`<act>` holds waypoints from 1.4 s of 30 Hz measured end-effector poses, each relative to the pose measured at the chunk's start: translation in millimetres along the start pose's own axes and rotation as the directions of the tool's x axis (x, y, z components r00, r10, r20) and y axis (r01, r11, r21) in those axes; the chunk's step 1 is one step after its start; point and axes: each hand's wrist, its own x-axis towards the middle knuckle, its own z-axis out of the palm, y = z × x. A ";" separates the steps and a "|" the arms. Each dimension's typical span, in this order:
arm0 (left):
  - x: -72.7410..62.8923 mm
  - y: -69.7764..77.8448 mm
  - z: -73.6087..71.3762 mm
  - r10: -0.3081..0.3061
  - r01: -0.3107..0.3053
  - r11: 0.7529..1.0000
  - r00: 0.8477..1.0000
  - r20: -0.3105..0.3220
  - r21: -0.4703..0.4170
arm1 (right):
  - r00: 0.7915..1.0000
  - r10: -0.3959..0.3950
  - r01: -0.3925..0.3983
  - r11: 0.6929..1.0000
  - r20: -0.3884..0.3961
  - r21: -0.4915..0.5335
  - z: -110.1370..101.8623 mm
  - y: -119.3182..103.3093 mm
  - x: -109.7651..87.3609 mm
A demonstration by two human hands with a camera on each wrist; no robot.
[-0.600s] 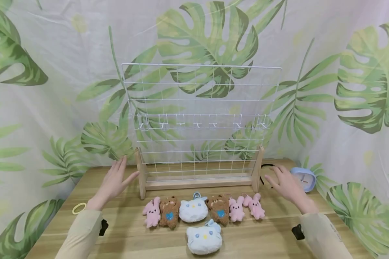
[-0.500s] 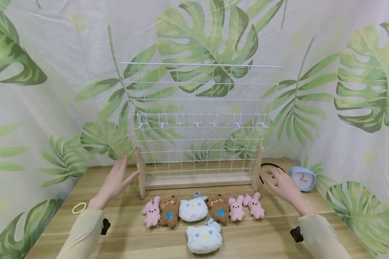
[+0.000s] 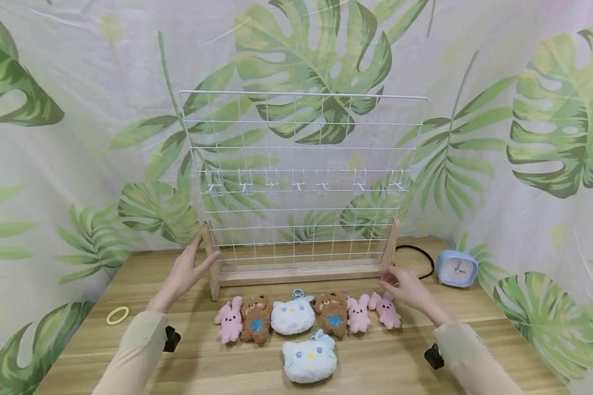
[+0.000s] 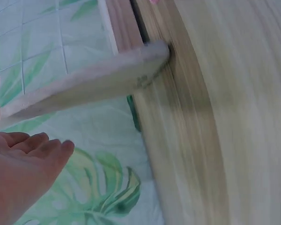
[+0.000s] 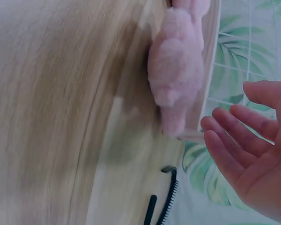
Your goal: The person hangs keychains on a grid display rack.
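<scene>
My left hand [image 3: 184,278] is raised beside the left wooden post [image 3: 211,266] of a white wire grid rack [image 3: 303,209], thumb spread from the fingers. The left wrist view shows the same hand [image 4: 25,176] next to the post, holding nothing; contact with the wood cannot be told. At the right, my right hand [image 3: 411,291] hovers by the rightmost pink rabbit plush [image 3: 388,312]. In the right wrist view its fingers bend loosely, apart from the rabbit. Another pink rabbit [image 3: 358,314] and a brown bear plush [image 3: 330,314] lie to its left.
A white cat plush [image 3: 292,317] lies between bears, another white cat plush [image 3: 309,359] in front. Several white hooks [image 3: 298,187] hang on the grid. A blue clock [image 3: 457,269], a black toothed hoop [image 3: 431,258] and a yellow ring [image 3: 117,315] lie around.
My right hand has moved left and slightly down, away from the clock towards the rightmost rabbit. My left hand has shifted slightly right, closer to the post. The head view has tilted slightly.
</scene>
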 end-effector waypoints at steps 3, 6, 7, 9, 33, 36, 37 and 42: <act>2.9 -0.9 4.2 -0.009 0.010 0.996 1.000 0.008 -0.085 | 0.999 0.012 -0.012 1.000 0.033 0.021 5.3 -0.5 4.2; 3.8 -1.5 8.3 -0.021 0.024 0.992 0.999 0.025 -0.121 | 0.998 0.041 -0.043 0.999 0.055 0.027 10.8 0.3 7.8; 3.5 -1.2 9.4 -0.027 0.031 0.992 0.999 0.031 -0.126 | 0.997 0.052 -0.054 0.998 0.062 0.027 12.5 0.9 8.8; 3.0 -0.8 11.3 -0.037 0.041 0.992 0.999 0.032 -0.120 | 0.996 0.056 -0.058 0.998 0.075 0.012 15.2 2.0 10.7; 3.2 -6.4 21.3 0.014 -0.015 1.000 0.994 -0.111 -0.009 | 0.990 0.111 -0.094 0.979 0.089 -0.180 26.2 -4.2 17.2; 2.9 -7.0 21.4 0.015 -0.016 1.000 0.994 -0.109 -0.011 | 0.987 0.142 -0.126 0.974 0.076 -0.190 28.5 -3.8 17.2; 2.7 -7.2 21.5 0.015 -0.017 1.000 0.994 -0.109 -0.014 | 0.985 0.158 -0.142 0.971 0.075 -0.191 29.0 -4.0 17.3; 1.9 -7.6 22.9 0.022 -0.026 0.999 0.993 -0.115 -0.035 | 0.972 0.219 -0.199 0.960 0.084 -0.198 30.0 -6.4 16.6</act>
